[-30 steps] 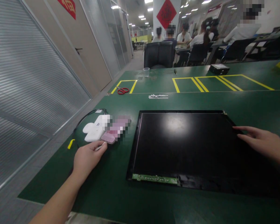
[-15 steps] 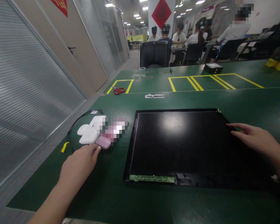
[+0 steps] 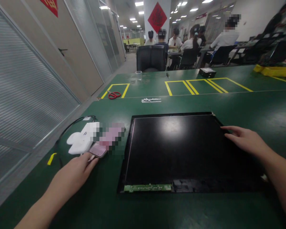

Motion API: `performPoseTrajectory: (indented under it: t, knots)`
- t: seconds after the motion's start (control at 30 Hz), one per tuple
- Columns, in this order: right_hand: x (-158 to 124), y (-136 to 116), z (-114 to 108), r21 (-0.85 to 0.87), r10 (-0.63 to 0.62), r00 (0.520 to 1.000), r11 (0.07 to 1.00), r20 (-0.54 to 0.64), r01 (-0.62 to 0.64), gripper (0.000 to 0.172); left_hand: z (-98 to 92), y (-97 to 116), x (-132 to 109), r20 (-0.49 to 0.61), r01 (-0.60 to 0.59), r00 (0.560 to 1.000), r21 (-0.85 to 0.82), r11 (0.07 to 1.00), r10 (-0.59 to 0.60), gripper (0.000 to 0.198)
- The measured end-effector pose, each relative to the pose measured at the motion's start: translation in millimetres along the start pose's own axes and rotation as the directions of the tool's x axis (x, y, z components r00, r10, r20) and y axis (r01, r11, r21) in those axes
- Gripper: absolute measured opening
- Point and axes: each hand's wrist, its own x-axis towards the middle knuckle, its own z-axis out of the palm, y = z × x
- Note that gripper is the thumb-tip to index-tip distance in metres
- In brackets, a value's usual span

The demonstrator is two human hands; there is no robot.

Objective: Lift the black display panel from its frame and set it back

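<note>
Left hand (image 3: 72,176): recorded with fingers (image 3: 91,160) loosely curled, not clenched, their tips touching the near edge of a small pink glossy phone (image 3: 98,149) that lay flat on the green matte counter (image 3: 157,210), just beside a white rounded plastic device (image 3: 79,142) with a black cable (image 3: 66,128). Right hand (image 3: 246,141): fingers were extended flat and released, rested on the right edge of a large black rectangular display panel (image 3: 176,149), which was laid flat at the counter's middle, a narrow green circuit strip (image 3: 147,188) exposed along its near edge. Farther back, red-handled scissors (image 3: 113,94) and a clear plastic cup (image 3: 138,75), contents indiscernible, were noted.
</note>
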Motion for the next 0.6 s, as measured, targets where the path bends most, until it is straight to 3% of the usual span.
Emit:
performPoseTrajectory:
  t: [0.33,0.6]
  knots:
    - [-1.6,-1.4,-2.2,0.018,0.022,1.000,1.000,-0.002,-0.022,0.063,22.1,-46.9,8.5,-0.139,-0.116,0.986,-0.141,0.983,0.097,0.048]
    - [-2.0,-1.2,-2.0,0.038,0.040,0.999,0.998,-0.001,-0.039,0.070,36.3,-60.4,12.4,-0.207,-0.161,0.971,-0.213,0.964,0.116,0.049]
